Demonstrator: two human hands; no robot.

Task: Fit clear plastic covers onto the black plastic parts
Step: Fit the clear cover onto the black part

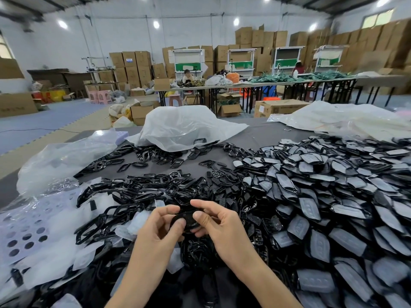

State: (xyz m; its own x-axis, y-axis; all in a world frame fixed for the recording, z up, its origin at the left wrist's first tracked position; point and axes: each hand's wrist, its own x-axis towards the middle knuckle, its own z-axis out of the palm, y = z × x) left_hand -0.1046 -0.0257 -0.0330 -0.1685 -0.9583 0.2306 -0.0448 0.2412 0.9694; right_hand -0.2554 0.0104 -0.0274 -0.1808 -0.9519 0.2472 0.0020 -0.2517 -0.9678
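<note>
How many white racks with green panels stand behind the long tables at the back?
4 racks in a row before the cardboard boxes: leftmost behind a seated person, next in the middle, third right of it, last farthest right. Others may be hidden.

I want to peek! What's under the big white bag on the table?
Black frames poke out from under the front edge of the white bag, lying on the grey table. Anything further under the bag is hidden by the plastic.
</note>
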